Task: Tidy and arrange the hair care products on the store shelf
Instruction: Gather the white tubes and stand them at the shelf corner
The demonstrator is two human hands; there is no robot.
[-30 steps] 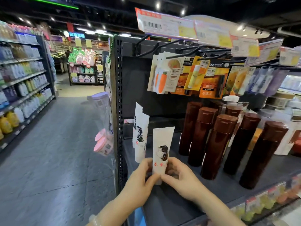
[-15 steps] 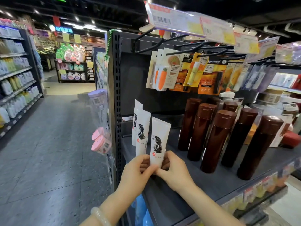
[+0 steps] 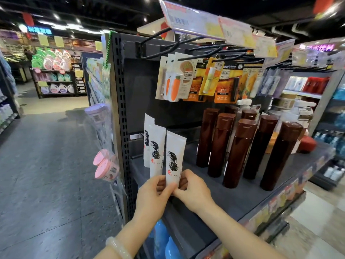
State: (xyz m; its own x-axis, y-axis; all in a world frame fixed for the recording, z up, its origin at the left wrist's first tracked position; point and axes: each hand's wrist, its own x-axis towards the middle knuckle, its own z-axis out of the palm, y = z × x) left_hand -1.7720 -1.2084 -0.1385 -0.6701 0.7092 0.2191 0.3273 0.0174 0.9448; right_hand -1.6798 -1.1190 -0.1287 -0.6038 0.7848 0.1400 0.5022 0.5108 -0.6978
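- Left hand [image 3: 155, 193]: mine; thumb and fingers pinched on the lower left edge of the front white tube [image 3: 174, 157], near its base.
- Right hand [image 3: 192, 189]: mine; closed in a matching pinch on the tube's lower right edge, thumb tip almost meeting the left thumb under the printed label.
- Front white tube: upright, printed face toward me, at the left end of the shelf [image 3: 233, 199], set back from the front edge. I cannot tell whether its base rests on the shelf, as my hands cover it.
- Change: a second ago I held this tube nearer the front edge and apart from its fellows; it has since gone back and left, and now stands just before the second white tube [image 3: 155, 150].
- Third white tube [image 3: 148, 128]: behind the second, by the left upright; the three form a staggered line.
- Meaning for the task, as I judge it: the tube row is nearly squared, with only release and a small straightening left.
- Brown bottles [image 3: 240, 146]: standing in rows to the right, well apart from the tubes, untouched by either hand.
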